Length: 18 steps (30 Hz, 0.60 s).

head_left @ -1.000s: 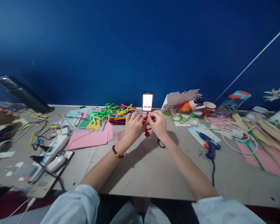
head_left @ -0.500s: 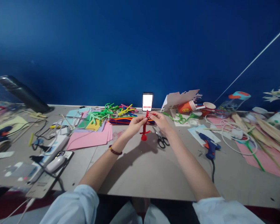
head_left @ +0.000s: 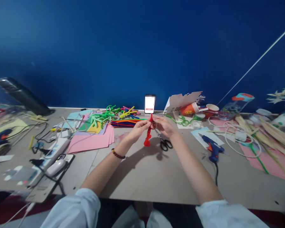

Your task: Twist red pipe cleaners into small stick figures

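Observation:
Between my hands hangs a red pipe-cleaner figure (head_left: 147, 139), with a rounded blob at its lower end and its top poking up above my fingers. My left hand (head_left: 140, 127) pinches it from the left, near the top. From the right, my right hand (head_left: 165, 126) also closes on its upper part; some of that hand's fingertips are hidden. Black-handled scissors (head_left: 165, 144) lie on the table just below my right hand. Behind my left hand is a bundle of orange and dark pipe cleaners (head_left: 123, 123).
A lit phone (head_left: 149, 104) stands against the blue wall. Pink paper sheets (head_left: 90, 141) and green pipe cleaners (head_left: 99, 118) lie to the left, with a power strip (head_left: 51, 155). A blue glue gun (head_left: 213, 148), orange paper cups (head_left: 189, 109) and a white cable (head_left: 242, 136) are on the right.
The red figure has turned and tilted: its lower end hangs a little lower, and its short side arms no longer spread out as before. My hands have shifted slightly around its top.

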Available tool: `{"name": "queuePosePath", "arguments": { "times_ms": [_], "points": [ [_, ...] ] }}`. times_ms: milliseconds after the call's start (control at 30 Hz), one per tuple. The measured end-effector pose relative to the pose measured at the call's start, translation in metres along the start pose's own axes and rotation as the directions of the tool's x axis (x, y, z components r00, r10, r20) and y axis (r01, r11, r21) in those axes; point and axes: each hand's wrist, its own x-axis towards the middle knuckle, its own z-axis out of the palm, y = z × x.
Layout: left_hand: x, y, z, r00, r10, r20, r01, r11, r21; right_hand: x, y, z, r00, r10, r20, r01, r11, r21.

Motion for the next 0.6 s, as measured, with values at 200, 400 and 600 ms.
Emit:
{"name": "queuePosePath", "arguments": {
  "times_ms": [200, 400, 600],
  "points": [
    [-0.0039, 0.0015, 0.0018, 0.993, -0.020, 0.117, 0.022, 1.000, -0.018, -0.0039, -0.0008, -0.0062, 0.997, 0.022, 0.079, -0.019, 0.999, -0.030],
    [-0.0035, 0.0027, 0.0019, 0.995, -0.044, 0.093, 0.044, 0.999, -0.002, -0.0012, 0.0000, -0.0043, 1.000, 0.003, -0.006, -0.003, 0.997, -0.077],
    [-0.0003, -0.0004, 0.0043, 0.943, 0.217, -0.252, -0.110, 0.919, 0.377, 0.0056, 0.0030, 0.0016, 0.910, -0.299, -0.287, 0.155, 0.888, -0.434]
  ]
}}
